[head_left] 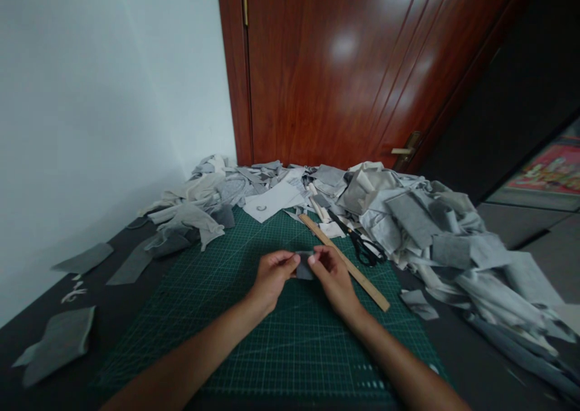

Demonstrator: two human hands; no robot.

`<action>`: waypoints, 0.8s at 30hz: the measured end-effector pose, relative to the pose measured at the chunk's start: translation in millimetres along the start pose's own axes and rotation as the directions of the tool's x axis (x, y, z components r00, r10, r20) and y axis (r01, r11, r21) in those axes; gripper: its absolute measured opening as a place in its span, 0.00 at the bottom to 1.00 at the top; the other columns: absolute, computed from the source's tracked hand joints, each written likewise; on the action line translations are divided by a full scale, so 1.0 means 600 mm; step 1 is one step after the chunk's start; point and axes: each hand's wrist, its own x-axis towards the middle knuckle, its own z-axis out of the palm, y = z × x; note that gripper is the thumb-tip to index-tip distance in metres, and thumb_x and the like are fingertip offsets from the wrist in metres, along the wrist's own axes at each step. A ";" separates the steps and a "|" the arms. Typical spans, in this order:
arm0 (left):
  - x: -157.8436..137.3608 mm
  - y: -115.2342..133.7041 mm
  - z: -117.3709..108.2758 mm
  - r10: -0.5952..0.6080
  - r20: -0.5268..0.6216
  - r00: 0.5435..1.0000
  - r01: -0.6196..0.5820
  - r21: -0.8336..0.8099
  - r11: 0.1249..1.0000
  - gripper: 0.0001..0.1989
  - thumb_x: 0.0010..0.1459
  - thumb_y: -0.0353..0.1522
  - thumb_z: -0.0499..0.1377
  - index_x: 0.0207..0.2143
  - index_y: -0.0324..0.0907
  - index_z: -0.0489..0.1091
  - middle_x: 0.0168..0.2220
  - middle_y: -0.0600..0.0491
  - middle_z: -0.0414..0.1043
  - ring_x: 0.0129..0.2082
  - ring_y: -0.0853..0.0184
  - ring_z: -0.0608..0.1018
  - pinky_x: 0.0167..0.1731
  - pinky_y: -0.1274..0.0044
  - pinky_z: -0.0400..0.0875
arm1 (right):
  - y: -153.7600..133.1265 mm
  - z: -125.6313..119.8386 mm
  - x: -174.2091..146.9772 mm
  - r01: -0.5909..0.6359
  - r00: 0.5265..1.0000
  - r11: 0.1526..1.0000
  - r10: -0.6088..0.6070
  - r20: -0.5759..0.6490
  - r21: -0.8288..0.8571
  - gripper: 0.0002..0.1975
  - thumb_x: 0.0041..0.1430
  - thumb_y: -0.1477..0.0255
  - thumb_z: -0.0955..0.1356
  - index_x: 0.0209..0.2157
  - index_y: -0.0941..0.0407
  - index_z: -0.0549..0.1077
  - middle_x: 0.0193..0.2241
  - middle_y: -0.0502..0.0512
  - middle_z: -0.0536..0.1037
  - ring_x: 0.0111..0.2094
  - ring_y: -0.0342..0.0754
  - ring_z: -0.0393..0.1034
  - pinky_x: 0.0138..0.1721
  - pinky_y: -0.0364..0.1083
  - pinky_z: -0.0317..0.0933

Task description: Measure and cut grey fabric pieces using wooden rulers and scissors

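A small grey piece of fabric (305,270) is held between both hands over the green cutting mat (254,350). My left hand (274,273) pinches its left edge between thumb and fingers. On the opposite edge, my right hand (332,272) grips it the same way. Just right of my right hand lies a wooden ruler (369,287), slanting across the mat. Beyond the ruler are black-handled scissors (366,249), their blades pointing away toward the scraps.
Heaps of grey and cream fabric scraps rise at the right (412,217) and left (190,211). White paper (275,198) lies at the back. Loose grey pieces (63,341) rest on the dark table at left. Behind stands a brown wooden door (317,72).
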 end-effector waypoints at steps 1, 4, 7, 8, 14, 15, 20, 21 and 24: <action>-0.002 0.000 0.002 -0.016 0.020 1.000 0.016 -0.002 1.000 0.19 0.45 0.45 0.73 0.27 0.37 0.79 0.25 0.52 0.77 0.26 0.68 0.76 0.30 0.76 0.73 | 0.000 -0.001 0.002 -0.041 0.997 0.999 0.039 0.061 0.030 0.20 0.57 0.52 0.73 0.38 0.55 0.76 0.30 0.51 0.76 0.31 0.49 0.71 0.33 0.46 0.67; -0.007 -0.002 0.006 -0.011 0.052 0.999 0.009 0.034 0.999 0.18 0.48 0.45 0.72 0.27 0.37 0.78 0.24 0.52 0.76 0.25 0.69 0.75 0.29 0.77 0.71 | 0.001 -0.001 0.004 -0.096 0.983 0.995 0.089 0.158 0.037 0.20 0.60 0.51 0.71 0.29 0.55 0.75 0.24 0.49 0.74 0.26 0.46 0.67 0.29 0.45 0.64; -0.006 -0.006 0.008 0.046 0.054 0.998 -0.052 0.109 0.993 0.18 0.50 0.45 0.69 0.25 0.38 0.76 0.22 0.53 0.74 0.24 0.69 0.74 0.27 0.78 0.70 | 0.002 0.001 0.000 -0.038 0.990 0.999 0.036 0.137 0.009 0.20 0.60 0.52 0.71 0.28 0.55 0.74 0.22 0.48 0.74 0.24 0.46 0.66 0.28 0.45 0.63; -0.005 -0.008 0.008 0.065 0.054 0.996 -0.071 0.130 0.989 0.18 0.51 0.45 0.69 0.24 0.39 0.75 0.22 0.53 0.73 0.23 0.69 0.74 0.26 0.78 0.69 | 0.003 0.002 -0.001 -0.019 0.992 1.000 0.018 0.128 0.005 0.20 0.61 0.52 0.71 0.28 0.55 0.74 0.22 0.48 0.75 0.24 0.46 0.67 0.28 0.45 0.63; -0.003 -0.018 0.009 0.079 0.055 0.995 -0.087 0.164 0.983 0.17 0.54 0.44 0.66 0.25 0.39 0.71 0.21 0.54 0.71 0.21 0.70 0.73 0.24 0.78 0.69 | 0.015 0.005 -0.004 0.118 0.989 0.983 -0.103 0.111 -0.140 0.15 0.66 0.59 0.68 0.30 0.54 0.74 0.23 0.49 0.75 0.25 0.47 0.69 0.28 0.45 0.62; -0.004 -0.020 0.009 0.071 0.052 0.996 -0.078 0.155 0.985 0.18 0.53 0.45 0.66 0.25 0.39 0.71 0.22 0.54 0.71 0.22 0.70 0.73 0.25 0.78 0.70 | 0.018 0.003 -0.004 0.139 0.985 0.976 -0.119 0.122 -0.170 0.15 0.67 0.59 0.67 0.30 0.54 0.74 0.23 0.49 0.76 0.26 0.47 0.70 0.28 0.45 0.63; -0.011 -0.038 0.013 -0.064 0.177 0.982 0.051 0.082 0.995 0.24 0.55 0.53 0.63 0.34 0.40 0.68 0.26 0.55 0.71 0.22 0.70 0.74 0.24 0.75 0.72 | 0.025 -0.007 -0.009 0.170 0.978 0.964 -0.140 0.155 -0.205 0.15 0.67 0.59 0.67 0.31 0.54 0.75 0.24 0.51 0.76 0.26 0.49 0.70 0.29 0.46 0.65; -0.012 -0.041 0.013 -0.077 0.214 0.974 0.046 0.143 0.989 0.24 0.57 0.54 0.60 0.32 0.41 0.67 0.24 0.56 0.69 0.20 0.71 0.72 0.22 0.77 0.69 | 0.025 -0.010 -0.010 0.163 0.978 0.967 -0.132 0.163 -0.195 0.15 0.66 0.58 0.68 0.31 0.54 0.75 0.23 0.51 0.76 0.26 0.49 0.71 0.28 0.46 0.66; -0.013 -0.047 0.011 -0.040 0.137 0.990 0.007 0.234 0.972 0.20 0.60 0.48 0.60 0.26 0.42 0.64 0.19 0.59 0.63 0.18 0.72 0.66 0.19 0.79 0.58 | 0.029 -0.015 -0.011 0.161 0.977 0.967 -0.128 0.172 -0.195 0.16 0.64 0.56 0.69 0.32 0.53 0.77 0.24 0.52 0.77 0.26 0.51 0.72 0.29 0.48 0.68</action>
